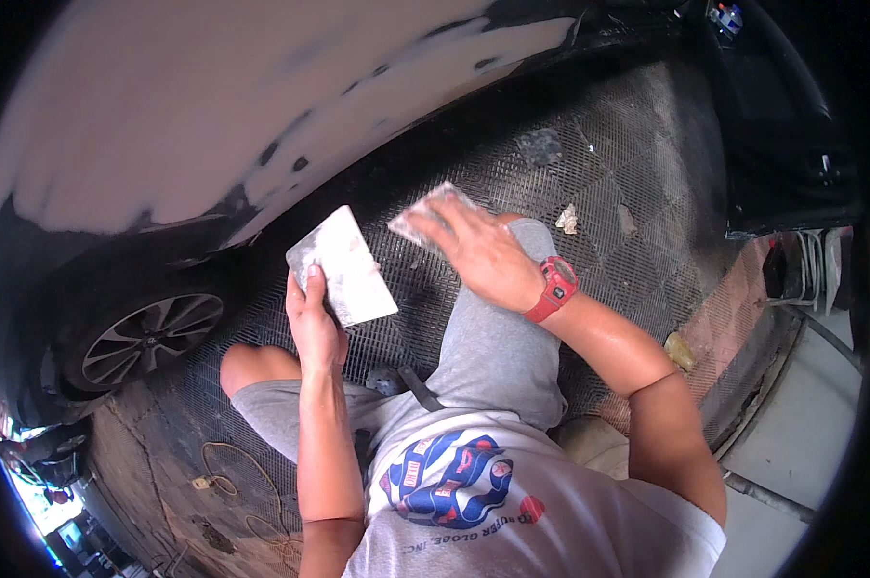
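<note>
My left hand (314, 310) grips a flat white rectangular sheet or board (349, 268) by its lower left edge, thumb on top. Grey smudges mark the face near the thumb. Slightly blurred, my right hand (481, 247) holds a smaller flat, pale rectangular piece (419, 227), fingers laid across it; its exact kind is unclear. The two pieces are close together but apart, above my crossed legs. Beyond them rises a dark car body panel (194, 106) covered with large matte, pinkish-beige patches.
A car wheel (153, 339) is at left. Dark perforated matting (637, 144) covers the floor, with a crumpled pale scrap (567, 220) and a yellowish lump (681, 351) on it. A thin yellow cord (225, 472) lies lower left. A black panel (772, 125) stands at right.
</note>
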{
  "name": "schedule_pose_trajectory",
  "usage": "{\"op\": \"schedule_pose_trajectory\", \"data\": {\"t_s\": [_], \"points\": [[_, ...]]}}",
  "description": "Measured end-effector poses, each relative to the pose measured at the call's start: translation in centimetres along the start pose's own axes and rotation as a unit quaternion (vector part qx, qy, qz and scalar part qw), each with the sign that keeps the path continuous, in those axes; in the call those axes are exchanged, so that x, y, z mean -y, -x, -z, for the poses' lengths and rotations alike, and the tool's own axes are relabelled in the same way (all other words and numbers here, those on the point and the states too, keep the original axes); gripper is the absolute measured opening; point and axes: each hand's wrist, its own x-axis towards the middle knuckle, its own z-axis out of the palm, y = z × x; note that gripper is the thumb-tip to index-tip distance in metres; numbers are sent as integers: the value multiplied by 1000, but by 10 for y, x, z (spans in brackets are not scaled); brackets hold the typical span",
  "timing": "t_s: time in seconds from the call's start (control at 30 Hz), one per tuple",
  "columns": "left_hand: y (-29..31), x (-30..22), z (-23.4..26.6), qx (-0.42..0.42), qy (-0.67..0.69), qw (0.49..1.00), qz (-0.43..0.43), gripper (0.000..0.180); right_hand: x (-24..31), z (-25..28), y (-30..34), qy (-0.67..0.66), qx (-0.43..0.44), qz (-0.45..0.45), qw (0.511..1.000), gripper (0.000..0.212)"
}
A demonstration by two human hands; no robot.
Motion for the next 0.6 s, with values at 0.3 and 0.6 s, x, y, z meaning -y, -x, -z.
{"op": "schedule_pose_trajectory", "data": {"t_s": [0.3,0.6], "points": [[-6,-37,-33,-55,-428,880,-199,36,62,-35,0,-120,-26,-6,992,64],[-18,-41,52,-130,42,972,-194,39,-25,-46,5,-722,-184,-215,632,70]]}}
